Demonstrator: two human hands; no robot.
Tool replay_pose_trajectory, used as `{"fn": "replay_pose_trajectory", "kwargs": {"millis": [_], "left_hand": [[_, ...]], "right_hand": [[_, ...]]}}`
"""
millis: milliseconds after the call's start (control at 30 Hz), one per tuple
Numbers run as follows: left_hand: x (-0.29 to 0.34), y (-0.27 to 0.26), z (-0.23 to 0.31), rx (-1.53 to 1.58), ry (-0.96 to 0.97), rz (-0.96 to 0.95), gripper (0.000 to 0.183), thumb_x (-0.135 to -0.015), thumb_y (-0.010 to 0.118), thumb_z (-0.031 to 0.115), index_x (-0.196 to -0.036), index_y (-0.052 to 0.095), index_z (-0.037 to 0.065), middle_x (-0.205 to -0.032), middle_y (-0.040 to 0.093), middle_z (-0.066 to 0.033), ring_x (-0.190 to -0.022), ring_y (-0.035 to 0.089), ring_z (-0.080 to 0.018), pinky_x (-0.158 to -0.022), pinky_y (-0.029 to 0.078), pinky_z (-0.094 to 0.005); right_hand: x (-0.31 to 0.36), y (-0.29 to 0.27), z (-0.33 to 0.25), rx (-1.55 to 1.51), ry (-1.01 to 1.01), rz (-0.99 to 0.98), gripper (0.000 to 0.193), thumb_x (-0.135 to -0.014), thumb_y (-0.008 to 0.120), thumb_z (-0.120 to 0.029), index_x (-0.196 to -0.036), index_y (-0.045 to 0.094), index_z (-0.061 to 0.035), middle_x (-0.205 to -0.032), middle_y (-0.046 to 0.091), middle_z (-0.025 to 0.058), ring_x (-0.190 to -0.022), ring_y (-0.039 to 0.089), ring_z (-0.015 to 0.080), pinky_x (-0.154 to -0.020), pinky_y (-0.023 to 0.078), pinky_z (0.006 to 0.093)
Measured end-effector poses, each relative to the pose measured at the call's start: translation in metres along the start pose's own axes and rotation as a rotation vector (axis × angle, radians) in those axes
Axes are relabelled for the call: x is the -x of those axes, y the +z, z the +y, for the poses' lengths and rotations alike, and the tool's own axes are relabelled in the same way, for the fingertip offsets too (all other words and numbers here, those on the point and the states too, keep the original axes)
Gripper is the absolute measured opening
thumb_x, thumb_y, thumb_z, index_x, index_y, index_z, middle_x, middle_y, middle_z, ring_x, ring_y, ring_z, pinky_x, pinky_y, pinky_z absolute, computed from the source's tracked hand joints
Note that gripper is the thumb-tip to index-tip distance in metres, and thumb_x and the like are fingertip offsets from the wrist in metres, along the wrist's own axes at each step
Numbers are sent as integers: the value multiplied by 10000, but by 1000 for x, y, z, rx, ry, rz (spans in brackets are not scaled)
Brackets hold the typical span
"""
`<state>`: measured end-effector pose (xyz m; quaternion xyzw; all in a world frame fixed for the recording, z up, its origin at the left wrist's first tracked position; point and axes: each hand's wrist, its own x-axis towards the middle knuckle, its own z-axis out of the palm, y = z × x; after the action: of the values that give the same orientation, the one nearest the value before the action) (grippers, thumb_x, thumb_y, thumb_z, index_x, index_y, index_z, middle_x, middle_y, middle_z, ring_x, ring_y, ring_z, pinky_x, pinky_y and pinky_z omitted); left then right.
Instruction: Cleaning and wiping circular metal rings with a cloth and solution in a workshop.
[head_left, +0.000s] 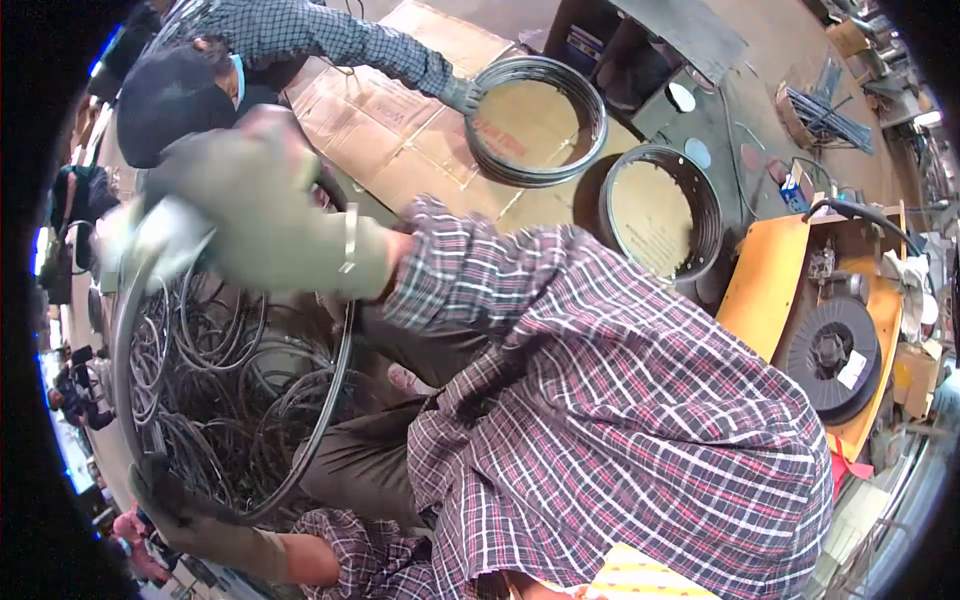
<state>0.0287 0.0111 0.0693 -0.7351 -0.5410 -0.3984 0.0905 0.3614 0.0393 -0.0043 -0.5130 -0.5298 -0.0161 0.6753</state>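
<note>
- Ring [122, 370], large and dark grey, stands tilted in front of the person, between the two gloved hands and in front of a heap of loose hoops [200, 425].
- The left hand [172, 502], in a dark glove, has its fingers curled round the lower left part of the ring, pinching its rim.
- The right hand [235, 200], in a grey-green glove, is at the ring's upper end; it is badly blurred, so whether its fingers are spread or pressed together cannot be told.
- A pale, blurred patch shows at that hand's fingers; what it is cannot be told.
- The person wears a plaid shirt [640, 400] and dark trousers [360, 465].
- A co-worker in a dark cap [165, 105] reaches out a checked sleeve [350, 40], a gloved hand [461, 95] touching the rim of a stack of rings [598, 125] on flattened cardboard [350, 115].
- A second stack [708, 215] lies just beside it.
- Nearby, an orange machine [765, 285] carries a black spool [800, 355].
</note>
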Motion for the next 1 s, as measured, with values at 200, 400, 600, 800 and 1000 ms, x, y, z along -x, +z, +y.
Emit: {"fn": "replay_pose_trajectory", "kwargs": {"millis": [200, 400, 600, 800, 1000], "left_hand": [[5, -4, 1, 136, -65, 44, 309, -983, 547, 197, -1143, 606, -60, -1071, 647, -167, -922, 582, -236, -845, 453, -368], [-3, 5, 19, -2, 61, 1, 340, -989, 489, 157, -1233, 602, -49, -1158, 668, -152, -1045, 642, -241, -929, 485, -335], [5, 3, -4, 166, -54, -37, 349, -976, 517, 143, -1273, 589, -26, -1231, 643, -140, -1089, 625, -223, -968, 472, -325], [11, 2, 27, 87, -18, -13, 349, -1000, 490, 183, -1243, 599, -43, -1155, 673, -159, -1053, 645, -225, -912, 498, -334], [6, -12, -5, -138, 103, 26, 410, -1007, 491, 276, -1251, 599, -36, -1127, 686, -152, -1029, 660, -237, -904, 512, -339]], "right_hand": [[6, 8, 1, -6, -246, 151, 410, -620, 775, -195, -1007, 654, -137, -1010, 626, 79, -986, 606, 282, -789, 488, 400], [73, 9, 118, -606, 539, -98, 224, -812, 683, -67, -1008, 581, -35, -938, 655, 88, -845, 649, 210, -711, 506, 336], [-19, -2, -19, 126, -266, -35, 364, -657, 801, -262, -976, 665, -152, -970, 649, 50, -923, 640, 271, -798, 495, 401], [73, -11, 84, -366, 454, -128, 244, -815, 674, -56, -1042, 586, -60, -973, 656, 32, -876, 643, 123, -724, 513, 278], [11, -1, 7, -188, 260, -100, 322, -719, 743, -74, -1014, 619, -42, -950, 668, 76, -850, 659, 181, -706, 512, 324]]}}
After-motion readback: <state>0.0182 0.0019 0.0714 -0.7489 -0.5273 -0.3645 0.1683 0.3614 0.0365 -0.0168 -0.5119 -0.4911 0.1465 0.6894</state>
